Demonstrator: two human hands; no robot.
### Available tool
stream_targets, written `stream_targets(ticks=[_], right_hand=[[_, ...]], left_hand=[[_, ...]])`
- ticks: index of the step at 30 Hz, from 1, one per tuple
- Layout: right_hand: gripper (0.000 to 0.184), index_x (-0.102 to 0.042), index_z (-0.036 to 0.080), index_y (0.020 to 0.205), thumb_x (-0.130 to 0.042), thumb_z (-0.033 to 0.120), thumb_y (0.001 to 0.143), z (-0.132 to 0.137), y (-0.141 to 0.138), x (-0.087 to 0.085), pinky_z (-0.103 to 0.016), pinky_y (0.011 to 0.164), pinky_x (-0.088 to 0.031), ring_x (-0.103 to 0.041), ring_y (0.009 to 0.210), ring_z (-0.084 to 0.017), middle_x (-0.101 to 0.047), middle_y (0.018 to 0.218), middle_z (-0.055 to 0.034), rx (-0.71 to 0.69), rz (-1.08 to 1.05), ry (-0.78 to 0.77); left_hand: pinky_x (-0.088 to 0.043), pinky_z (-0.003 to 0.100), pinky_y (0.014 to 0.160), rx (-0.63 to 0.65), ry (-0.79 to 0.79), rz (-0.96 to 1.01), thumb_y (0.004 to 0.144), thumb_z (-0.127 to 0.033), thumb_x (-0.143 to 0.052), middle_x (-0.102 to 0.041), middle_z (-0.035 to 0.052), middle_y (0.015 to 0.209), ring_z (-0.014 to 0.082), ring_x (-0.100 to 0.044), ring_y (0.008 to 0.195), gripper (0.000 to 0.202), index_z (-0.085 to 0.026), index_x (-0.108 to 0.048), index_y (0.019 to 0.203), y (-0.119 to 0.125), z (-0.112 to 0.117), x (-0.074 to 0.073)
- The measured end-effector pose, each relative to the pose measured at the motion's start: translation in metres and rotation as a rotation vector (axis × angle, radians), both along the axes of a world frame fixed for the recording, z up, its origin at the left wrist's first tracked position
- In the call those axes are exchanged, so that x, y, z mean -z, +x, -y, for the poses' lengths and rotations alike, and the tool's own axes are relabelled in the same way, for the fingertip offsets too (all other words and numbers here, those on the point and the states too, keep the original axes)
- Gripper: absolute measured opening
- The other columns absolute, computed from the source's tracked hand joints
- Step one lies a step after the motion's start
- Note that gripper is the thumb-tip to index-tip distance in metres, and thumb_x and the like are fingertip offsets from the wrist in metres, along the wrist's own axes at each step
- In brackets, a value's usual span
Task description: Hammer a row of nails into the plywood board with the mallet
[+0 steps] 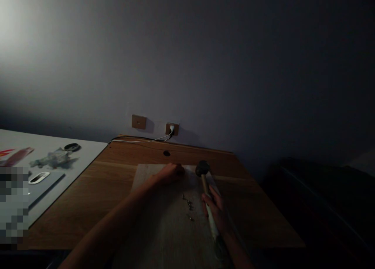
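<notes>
**Gripping a hammer at the far end of a pale board**

The right hand (pixel 216 211) is clenched around the light wooden handle of a dark-headed hammer (pixel 205 183), grasping it partway down the shaft. The hammer points away from the person, and its head lies close to the far edge of a pale rectangular wooden board (pixel 168 232). Whether the head touches the board is lost in the gloom.

Just left of the head, the left hand (pixel 171 172) rests on the board with its fingers curled under. It is too dark to tell whether they pinch anything.

Between the two hands, nearer the right one, a few small metal fasteners (pixel 189 203) lie loose on the board.

The board lies on a brown wooden table (pixel 96 198) pushed against a grey wall. A white cable (pixel 140 141) runs along the table's back edge to a wooden wall socket (pixel 172 128), and a second wooden wall plate (pixel 138 122) sits just to its left.

Beside the table on the left stands a white-topped surface (pixel 90 148) carrying a dark round object (pixel 72 146) and some clutter too dim to name.
</notes>
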State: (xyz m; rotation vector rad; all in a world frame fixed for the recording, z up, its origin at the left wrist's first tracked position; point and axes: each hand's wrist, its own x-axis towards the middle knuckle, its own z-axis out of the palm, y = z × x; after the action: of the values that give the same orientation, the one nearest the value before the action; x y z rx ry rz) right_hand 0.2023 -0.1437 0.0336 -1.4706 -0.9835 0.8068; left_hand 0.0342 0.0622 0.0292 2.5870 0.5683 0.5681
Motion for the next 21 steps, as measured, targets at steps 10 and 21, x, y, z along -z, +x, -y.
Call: stream_targets(ticks=[10,21], right_hand=[[0.051,-0.064,0.018,0.101,-0.072,0.061,0.075,0.0,-0.004,-0.004,-0.022,0.039,-0.03,-0.036,0.04,-0.009,-0.045,0.05,0.0093,-0.015,-0.052,-0.007],[0.04,-0.063,0.019,0.091,-0.073,0.055,0.075,-0.006,-0.022,-0.014,-0.02,0.038,-0.031,-0.038,0.039,-0.008,-0.05,0.055,0.0078,-0.046,-0.104,-0.041]], left_hand=[[-0.047,0.025,0.077,-0.055,-0.021,0.061,0.082,-0.008,-0.056,-0.073,0.0061,0.095,0.0187,-0.066,0.086,0.025,-0.018,-0.073,0.099,0.012,0.007,0.009],[-0.046,0.025,0.072,-0.058,-0.127,0.134,0.072,-0.006,-0.059,-0.071,0.0045,0.091,0.0168,-0.063,0.079,0.025,-0.016,-0.071,0.091,0.015,0.006,0.017]])
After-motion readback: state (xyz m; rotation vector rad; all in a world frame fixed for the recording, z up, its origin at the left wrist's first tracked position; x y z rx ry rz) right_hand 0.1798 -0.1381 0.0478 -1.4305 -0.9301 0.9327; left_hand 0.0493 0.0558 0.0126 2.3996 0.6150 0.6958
